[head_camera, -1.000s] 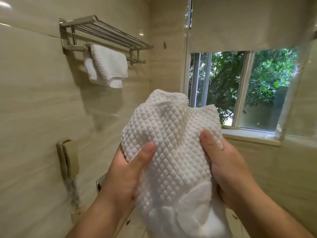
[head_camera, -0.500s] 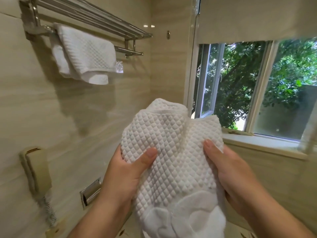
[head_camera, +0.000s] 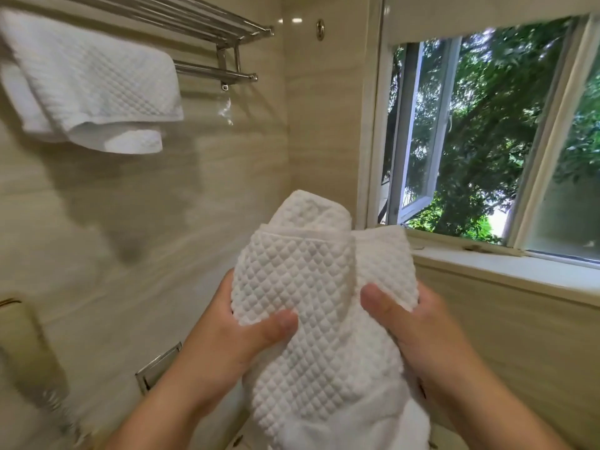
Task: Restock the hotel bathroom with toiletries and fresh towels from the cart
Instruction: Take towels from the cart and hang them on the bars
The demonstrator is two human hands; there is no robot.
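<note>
Nearest the camera, at the centre of the view, a white waffle-textured towel [head_camera: 318,303] is held up in the air between two bare hands. It is gripped on its left side by the left hand [head_camera: 224,342], whose thumb is pressed across the front of the cloth while the fingers are hidden behind it. It is gripped in the same way on its right side by the right hand [head_camera: 425,339], thumb in front, fingers out of sight behind. The towel is folded, with a hemmed layer at the front and a rounded fold rising above it; its lower part runs out of the bottom of the view.

Just behind the left forearm, low on the beige tiled wall [head_camera: 130,254], a small metal fitting [head_camera: 159,368] is seen, blurred. Further left, a beige wall telephone [head_camera: 22,339] with a coiled cord is mounted, also blurred.

Higher on the same wall, a second white towel [head_camera: 91,89] is draped over the lower bar of a chrome rack [head_camera: 207,30].

To the right, a pale window sill [head_camera: 519,271] is seen behind the right hand. Above it a window [head_camera: 418,131] is set, one pane swung open outward, with a pale blind [head_camera: 470,14] drawn partway down. Green foliage [head_camera: 493,125] is seen beyond the glass.
</note>
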